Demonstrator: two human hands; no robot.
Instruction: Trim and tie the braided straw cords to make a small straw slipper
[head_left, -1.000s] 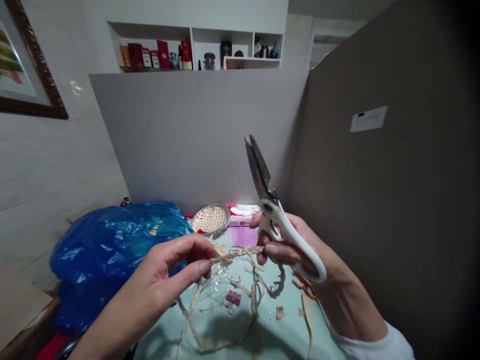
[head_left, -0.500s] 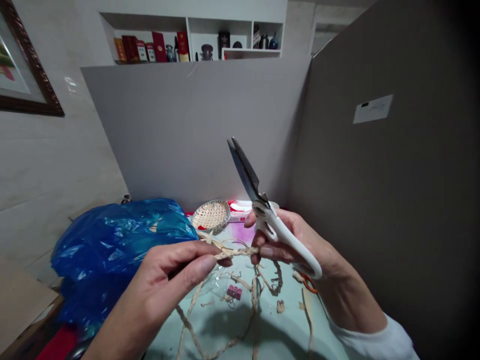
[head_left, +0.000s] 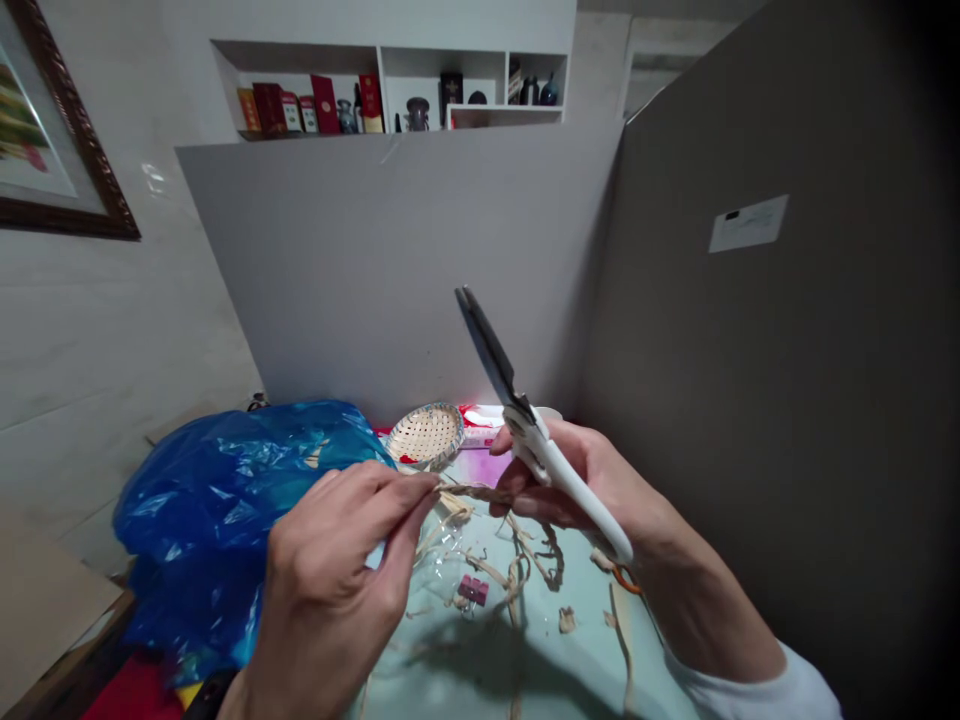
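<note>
A short stretch of braided straw cord (head_left: 474,491) runs level between my two hands. My left hand (head_left: 334,560) is closed, thumb and forefinger pinching the cord's left end. With my right hand (head_left: 596,465) I hold white-handled scissors (head_left: 551,460), blades closed and pointing up and away to the left. The fingertips of that same hand also grip the right part of the cord. Loose straw strands (head_left: 454,508) hang behind and below the cord. My fingers hide both gripped parts of it.
A blue plastic bag (head_left: 247,520) lies on the left, beside a small woven basket (head_left: 426,436). On the pale tabletop (head_left: 450,680) are a pink clip (head_left: 473,590), straw scraps (head_left: 566,620) and something orange (head_left: 626,580). Grey panels (head_left: 420,260) stand behind and at the right.
My left hand has turned over, knuckles up, and its fingers have closed to a tighter pinch. The braided cord looks twisted and darker. The scissors have tilted slightly in my right hand.
</note>
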